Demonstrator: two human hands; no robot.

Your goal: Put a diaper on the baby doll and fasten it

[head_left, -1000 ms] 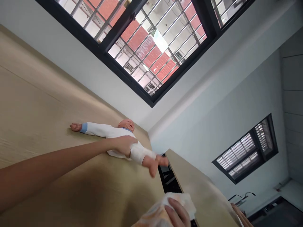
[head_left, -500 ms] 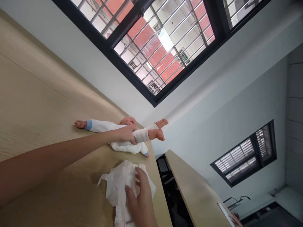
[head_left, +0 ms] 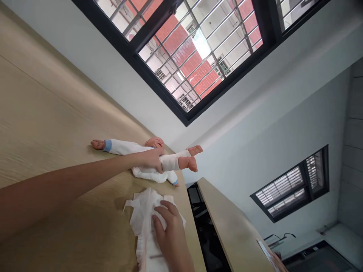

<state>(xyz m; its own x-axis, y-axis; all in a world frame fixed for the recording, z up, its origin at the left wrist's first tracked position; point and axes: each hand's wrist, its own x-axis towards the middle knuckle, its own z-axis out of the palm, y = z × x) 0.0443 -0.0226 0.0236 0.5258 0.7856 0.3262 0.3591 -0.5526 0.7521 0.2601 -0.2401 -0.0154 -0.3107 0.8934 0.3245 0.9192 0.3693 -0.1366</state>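
A baby doll [head_left: 123, 147] in a white outfit with blue cuffs lies on the tabletop. One of its arms is stretched to the left and its bare feet point right, raised off the surface. My left hand [head_left: 153, 158] reaches across the doll's body and is wrapped round its legs. Nearer to me, an unfolded white diaper [head_left: 144, 223] is spread on the table, one side tab sticking out leftward. Over its right part rests my right hand [head_left: 171, 230], thumb and fingers apart, not gripping the diaper.
The pale wooden table [head_left: 42, 113] runs along a white wall [head_left: 119, 83] under a barred window [head_left: 195, 56]. Beyond the table's right edge is a dark gap, then another wooden surface [head_left: 227, 215]. At the lower right part of a person's arm [head_left: 276, 260] shows.
My right hand has shifted slightly right and down over the diaper, with its fingers a little flatter. My left hand keeps its hold on the doll's legs. The camera view has shifted slightly.
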